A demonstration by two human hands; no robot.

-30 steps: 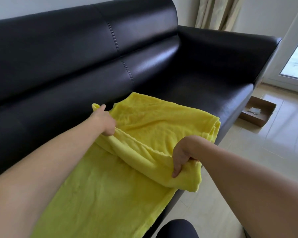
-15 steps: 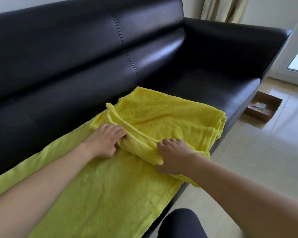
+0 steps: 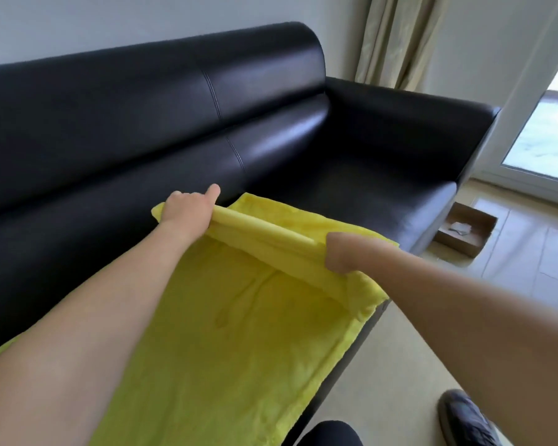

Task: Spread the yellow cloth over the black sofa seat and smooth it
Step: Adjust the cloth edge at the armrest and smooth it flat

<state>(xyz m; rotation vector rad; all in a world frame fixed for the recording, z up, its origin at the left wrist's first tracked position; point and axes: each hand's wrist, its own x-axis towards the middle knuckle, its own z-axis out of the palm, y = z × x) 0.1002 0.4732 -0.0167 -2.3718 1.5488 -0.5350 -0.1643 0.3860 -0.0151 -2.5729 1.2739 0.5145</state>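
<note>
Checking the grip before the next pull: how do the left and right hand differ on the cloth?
The left hand grips the fold at its back end, by the backrest; the right hand grips its front end, near the seat edge. The left thumb sticks out; the right hand's fingers are hidden. Both hold the same lifted fold of the cloth.

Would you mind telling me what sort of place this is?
Most likely a home living room: a black sofa, beige curtains beside a glazed door, and a glossy tiled floor.

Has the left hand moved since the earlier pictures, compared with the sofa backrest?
Yes. The left hand, gripping the yellow cloth, has gone from lying flat on the seat up and back towards the backrest.
</note>
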